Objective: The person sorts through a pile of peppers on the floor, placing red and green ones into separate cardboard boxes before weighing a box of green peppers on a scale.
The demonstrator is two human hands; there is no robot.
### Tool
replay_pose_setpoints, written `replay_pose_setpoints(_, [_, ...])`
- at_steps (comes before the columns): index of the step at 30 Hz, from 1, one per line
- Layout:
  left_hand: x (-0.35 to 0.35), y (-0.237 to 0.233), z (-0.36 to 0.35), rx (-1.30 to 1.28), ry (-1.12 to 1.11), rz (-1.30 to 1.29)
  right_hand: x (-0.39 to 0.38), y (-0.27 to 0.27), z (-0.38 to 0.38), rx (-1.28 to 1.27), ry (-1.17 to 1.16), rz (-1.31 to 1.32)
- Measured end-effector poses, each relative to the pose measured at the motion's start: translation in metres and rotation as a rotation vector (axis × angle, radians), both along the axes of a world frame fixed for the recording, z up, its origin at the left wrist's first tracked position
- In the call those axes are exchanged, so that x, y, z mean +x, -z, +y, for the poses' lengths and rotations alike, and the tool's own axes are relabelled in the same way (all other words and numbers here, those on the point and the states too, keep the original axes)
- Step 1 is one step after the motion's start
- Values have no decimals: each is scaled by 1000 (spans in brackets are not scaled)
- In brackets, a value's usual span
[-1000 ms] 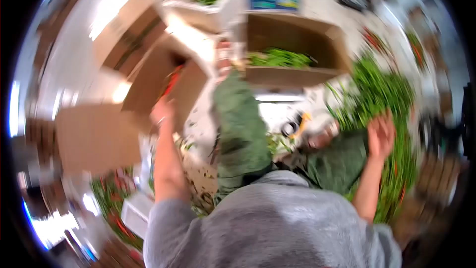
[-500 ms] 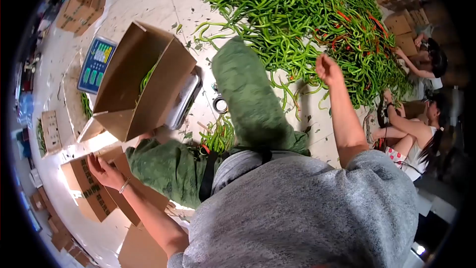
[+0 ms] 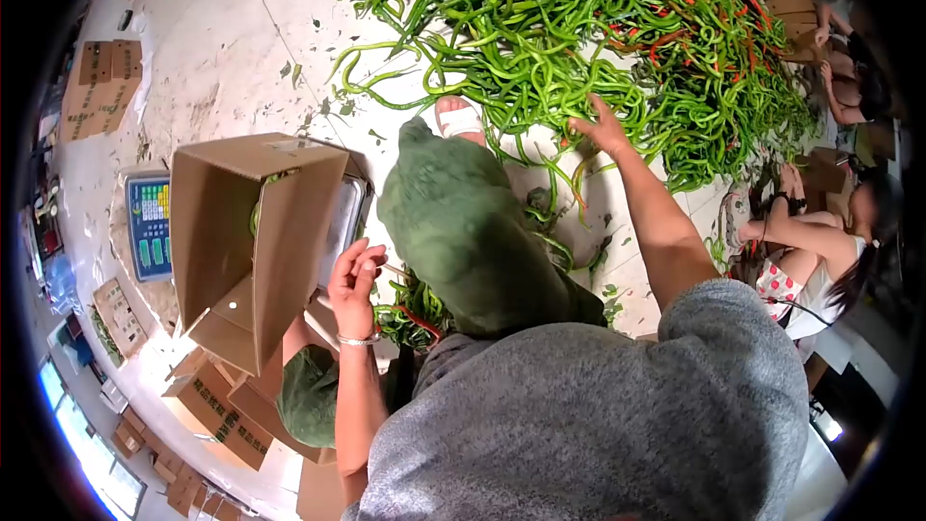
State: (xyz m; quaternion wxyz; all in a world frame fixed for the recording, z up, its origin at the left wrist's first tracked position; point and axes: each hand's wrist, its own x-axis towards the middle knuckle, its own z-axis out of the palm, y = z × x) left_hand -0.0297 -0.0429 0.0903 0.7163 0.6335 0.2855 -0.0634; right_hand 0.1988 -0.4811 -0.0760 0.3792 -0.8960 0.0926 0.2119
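Your right hand [image 3: 606, 125] is held well open, fingers spread, over the near edge of the broad heap of long, thin green peppers [image 3: 502, 58] with red ones mixed in; you have no visible hold on any, and whether your fingertips touch them can't be told. Your left hand [image 3: 353, 285] is half open, fingers loosely curled, with nothing seen in it, near the tall, open-topped brown cardboard carton [image 3: 304, 198], which has some green peppers inside. That carton stands at the shiny metal platform [image 3: 348, 222], so a bump from your left wrist or bent knee could shift or tip it. Your foot in a white sandal [image 3: 460, 122] is right beside the heap; a careless shift of weight could crush peppers. They lie tangled, so closing on too many and pulling hard could snap some or drag others across the floor
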Motion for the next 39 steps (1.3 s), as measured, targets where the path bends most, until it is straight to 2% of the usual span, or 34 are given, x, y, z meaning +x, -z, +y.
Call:
replay_pose_setpoints(5, [59, 54, -2, -238, -30, 117, 58, 33, -2, 48, 17, 78])
replay_pose_setpoints(7, [92, 68, -8, -257, -25, 192, 70, 46, 4, 15, 52, 109])
replay_pose_setpoints(10, [146, 80, -16, -254, 41, 245, 68, 67, 21, 122, 84, 18])
replay_pose_setpoints(13, [184, 106, -21, -249, 87, 308, 65, 69, 45, -254, 12, -4])
replay_pose_setpoints(14, [194, 110, -24, -235, 111, 302, 60, 76, 50, -329, -5, -107])
replay_pose_setpoints(17, [211, 116, -32, -241, 154, 350, 46, 73, 65, -482, -95, -140])
replay_pose_setpoints(18, [212, 121, -34, -247, 144, 369, 40, 71, 69, -440, -87, -246])
replay_pose_setpoints(21, [198, 142, -37, -305, 106, 428, 39, 68, 72, -436, -74, -330])
replay_pose_setpoints(25, [171, 155, -36, -361, 85, 473, 66, 30, 105, -521, -411, -430])
replay_pose_setpoints(26, [164, 153, -35, -376, 59, 478, 75, 43, 102, -397, -493, -279])
replay_pose_setpoints(30, [139, 135, -24, -380, -6, 492, 124, 70, 100, -444, -563, -166])
replay_pose_setpoints(31, [132, 129, -21, -370, -13, 499, 136, 69, 101, -407, -579, -56])
replay_pose_setpoints(35, [102, 110, -7, -305, -3, 505, 119, 68, 111, -551, -559, -80])
replay_pose_setpoints(37, [91, 101, -4, -269, -19, 522, 96, 66, 112, -490, -470, -206])
replay_pose_setpoints(39, [76, 95, 0, -272, -20, 533, 90, 67, 113, -489, -459, -149])
